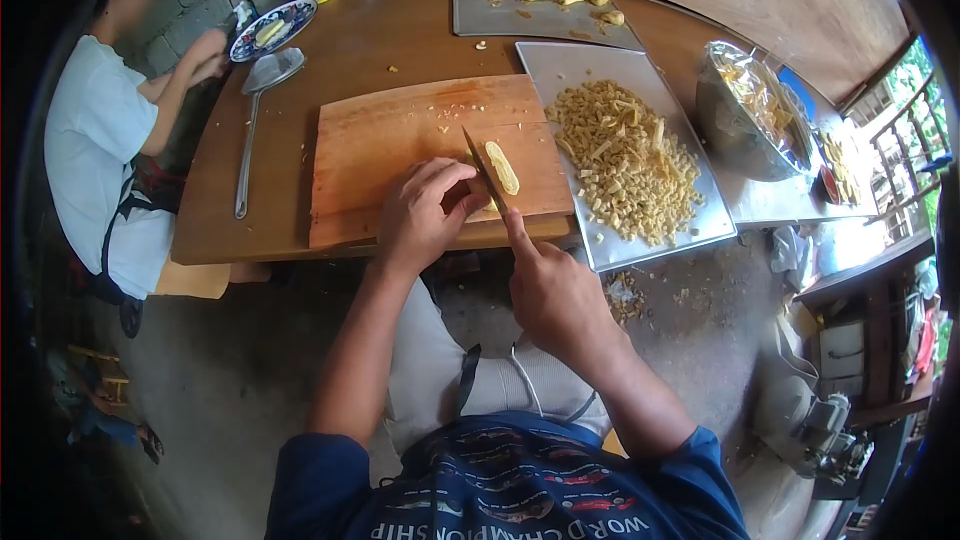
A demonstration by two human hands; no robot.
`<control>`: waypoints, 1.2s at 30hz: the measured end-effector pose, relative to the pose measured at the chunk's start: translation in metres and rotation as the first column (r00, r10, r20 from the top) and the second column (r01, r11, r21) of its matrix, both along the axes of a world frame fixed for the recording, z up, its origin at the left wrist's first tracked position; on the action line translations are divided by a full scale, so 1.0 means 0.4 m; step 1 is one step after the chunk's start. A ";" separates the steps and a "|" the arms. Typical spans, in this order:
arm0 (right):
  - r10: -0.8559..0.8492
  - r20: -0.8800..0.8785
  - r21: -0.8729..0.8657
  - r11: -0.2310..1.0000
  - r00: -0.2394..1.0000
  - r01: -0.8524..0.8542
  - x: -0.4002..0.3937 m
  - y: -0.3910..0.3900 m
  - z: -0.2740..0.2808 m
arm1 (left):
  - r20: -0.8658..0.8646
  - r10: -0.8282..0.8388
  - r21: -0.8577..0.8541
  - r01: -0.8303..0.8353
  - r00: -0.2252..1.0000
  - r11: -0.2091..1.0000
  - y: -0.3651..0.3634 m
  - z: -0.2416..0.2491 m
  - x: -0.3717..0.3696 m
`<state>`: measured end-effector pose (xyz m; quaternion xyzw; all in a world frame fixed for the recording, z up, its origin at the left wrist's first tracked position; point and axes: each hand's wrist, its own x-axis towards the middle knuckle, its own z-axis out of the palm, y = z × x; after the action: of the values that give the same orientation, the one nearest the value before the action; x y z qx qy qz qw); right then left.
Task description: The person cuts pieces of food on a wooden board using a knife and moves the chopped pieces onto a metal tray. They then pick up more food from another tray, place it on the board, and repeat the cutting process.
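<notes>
My right hand (555, 290) grips a knife (485, 170), its index finger stretched along the blade's back. The blade points away from me over the wooden cutting board (370, 150). Just left of the blade, my left hand (425, 205) is closed with bent fingertips on a pale yellow piece of food, mostly hidden by the fingers. A long oval slice (503, 168) of the same pale yellow food lies on the board, right of the blade. Small crumbs are scattered toward the board's far side.
Right of the board, a metal tray (545, 65) holds a heap of diced yellow pieces (625, 160). Behind it, another tray (480, 15) carries several whole pieces. A plastic-covered bowl (745, 115) stands right; a long-handled ladle (247, 150) and patterned plate (285, 28) lie left, near a seated person (100, 130).
</notes>
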<state>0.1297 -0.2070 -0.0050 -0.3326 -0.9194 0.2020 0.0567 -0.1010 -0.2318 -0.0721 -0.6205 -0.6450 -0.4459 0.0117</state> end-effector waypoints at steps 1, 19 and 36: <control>0.003 0.001 -0.005 1.000 1.000 -0.003 -0.020 0.016 -0.013 | -0.019 0.003 -0.015 -0.003 1.000 1.000 0.000 0.002 -0.002; -0.004 0.065 0.057 0.998 0.998 0.000 -0.036 0.014 -0.065 | -0.011 0.045 -0.092 -0.045 0.999 0.995 0.011 0.005 0.005; -0.026 -0.012 0.074 0.997 1.000 0.027 -0.086 0.070 -0.094 | -0.004 0.046 -0.085 -0.046 0.999 0.995 0.012 0.009 0.010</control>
<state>0.0954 -0.1791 -0.0427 -0.3412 -0.9215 0.1689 0.0768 -0.0972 -0.2270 -0.0683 -0.6059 -0.6774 -0.4171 -0.0038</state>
